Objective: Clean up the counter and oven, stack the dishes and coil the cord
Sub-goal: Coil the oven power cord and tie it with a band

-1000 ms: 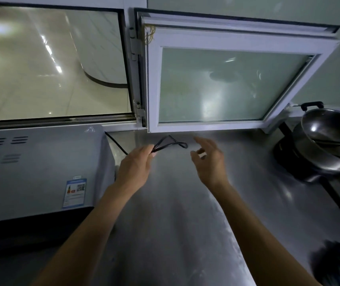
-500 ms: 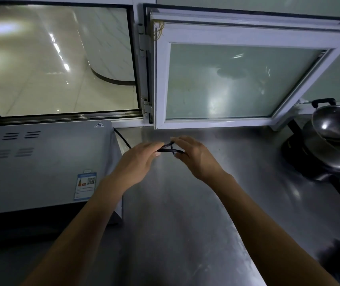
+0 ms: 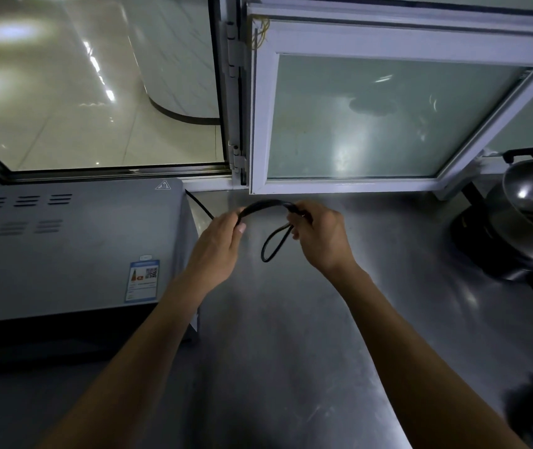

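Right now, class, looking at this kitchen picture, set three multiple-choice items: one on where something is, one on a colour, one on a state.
1. Where does the oven stand?
A. left of the hands
B. right of the hands
C. on the floor

2. What colour is the cord?
A. white
B. black
C. red

3. What state is the window in?
A. shut
C. removed
B. swung open

Key: 1 A, it fills the counter beside the left hand. 2 B, the loop hanging from the right hand is black. 3 B, its hinged frame angles inward.
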`<state>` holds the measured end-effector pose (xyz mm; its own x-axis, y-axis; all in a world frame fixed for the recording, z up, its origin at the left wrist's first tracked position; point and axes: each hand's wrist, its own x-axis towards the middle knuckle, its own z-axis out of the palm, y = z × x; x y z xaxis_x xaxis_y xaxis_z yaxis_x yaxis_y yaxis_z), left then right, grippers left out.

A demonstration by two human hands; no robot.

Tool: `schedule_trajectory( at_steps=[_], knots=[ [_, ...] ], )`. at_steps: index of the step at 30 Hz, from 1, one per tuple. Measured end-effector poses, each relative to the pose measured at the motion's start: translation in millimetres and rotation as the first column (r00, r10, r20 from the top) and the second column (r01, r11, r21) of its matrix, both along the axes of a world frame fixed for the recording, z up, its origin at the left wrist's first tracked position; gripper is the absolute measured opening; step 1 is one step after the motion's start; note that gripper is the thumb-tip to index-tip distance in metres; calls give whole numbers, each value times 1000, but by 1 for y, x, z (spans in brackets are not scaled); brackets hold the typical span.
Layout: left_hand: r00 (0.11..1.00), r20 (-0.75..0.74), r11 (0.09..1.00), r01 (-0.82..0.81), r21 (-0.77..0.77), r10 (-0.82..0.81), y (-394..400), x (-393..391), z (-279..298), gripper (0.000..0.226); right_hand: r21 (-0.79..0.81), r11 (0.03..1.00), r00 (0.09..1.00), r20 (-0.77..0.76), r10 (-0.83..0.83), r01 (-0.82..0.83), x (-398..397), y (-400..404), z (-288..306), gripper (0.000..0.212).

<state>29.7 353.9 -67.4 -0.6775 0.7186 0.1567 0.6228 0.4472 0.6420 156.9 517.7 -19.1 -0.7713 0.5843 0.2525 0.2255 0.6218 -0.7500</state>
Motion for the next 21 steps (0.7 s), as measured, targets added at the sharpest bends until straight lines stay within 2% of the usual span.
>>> schedule_trajectory(
  at_steps=[3, 7, 13, 18, 21],
  knots=[
    [1000, 28, 1000, 9, -6, -9, 2, 2, -3, 40, -130, 990, 999, -10, -52, 51, -2, -6, 7, 12],
    [993, 102, 998, 55, -40, -51, 4, 5, -7, 56, -192, 979, 996, -37, -78, 70, -11, -12, 12, 9],
    [995, -7, 994, 94, -60, -95, 7, 5, -10, 73, -309, 945, 990, -55, -131, 108, -20, -17, 12, 11],
    [996, -49, 997, 71, 3, -71, 13, 5, -14, 43, -428, 898, 984, -86, -156, 105, -30, -23, 9, 18],
    [991, -64, 993, 114, -25, -116, 14, 2, -12, 38, -484, 869, 979, -101, -178, 108, -33, -22, 6, 19]
  ],
)
